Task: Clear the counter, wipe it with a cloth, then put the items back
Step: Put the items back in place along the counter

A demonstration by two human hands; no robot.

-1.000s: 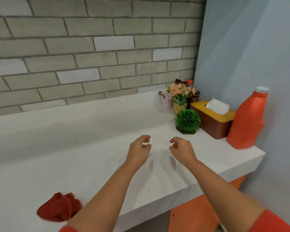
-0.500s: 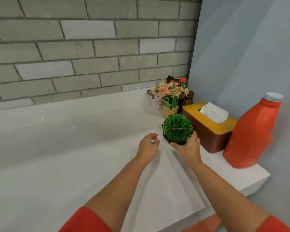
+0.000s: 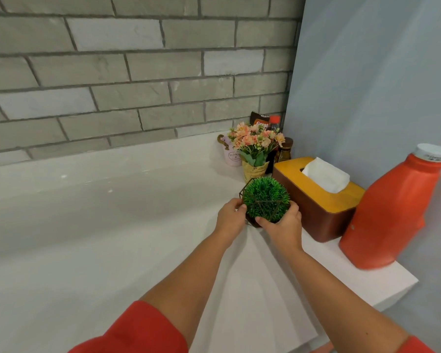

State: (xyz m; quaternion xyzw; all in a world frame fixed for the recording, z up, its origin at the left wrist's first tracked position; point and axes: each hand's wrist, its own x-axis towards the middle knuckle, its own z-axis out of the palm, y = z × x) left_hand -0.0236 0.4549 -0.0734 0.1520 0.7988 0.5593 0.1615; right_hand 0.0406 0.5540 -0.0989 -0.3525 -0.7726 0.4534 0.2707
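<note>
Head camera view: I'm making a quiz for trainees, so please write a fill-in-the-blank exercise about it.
1. The left hand and right hand hold the ___ ball plant.
2. The tissue box has a ___ top.
3. The orange jug stands ___ of the tissue box.
Missing: green; yellow; right

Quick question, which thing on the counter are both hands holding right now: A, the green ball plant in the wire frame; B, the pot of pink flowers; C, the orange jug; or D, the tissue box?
A: the left hand and the right hand grip the green ball plant from either side, fingers curled round its wire frame.
</note>
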